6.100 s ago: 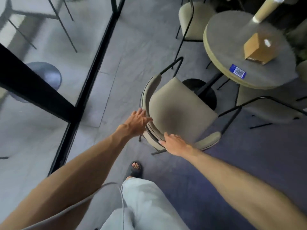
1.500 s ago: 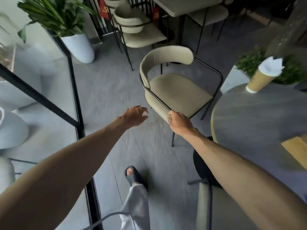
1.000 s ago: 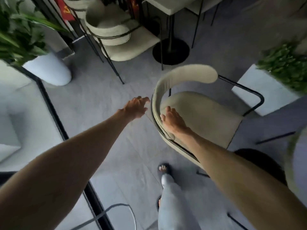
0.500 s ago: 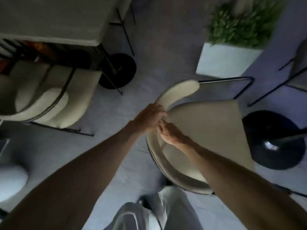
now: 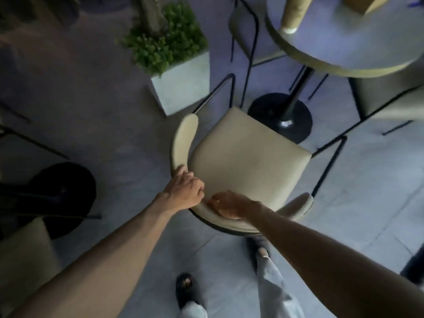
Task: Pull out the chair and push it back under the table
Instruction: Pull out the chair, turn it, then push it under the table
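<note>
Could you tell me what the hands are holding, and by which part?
Both hands, left and right, grip the chair by its curved backrest.

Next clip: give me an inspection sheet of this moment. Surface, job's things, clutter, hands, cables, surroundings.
Surface: grey tiled floor.
Job's things: beige chair stands clear of the round table, seat facing its black pedestal base.
Clutter: paper cup and cardboard box on the table.
Hands: left hand and right hand both grip the curved backrest.
Cables: nothing seen.
Surroundings: potted plant in a white square planter beside the chair; other chairs around; a second black base at left.
</note>
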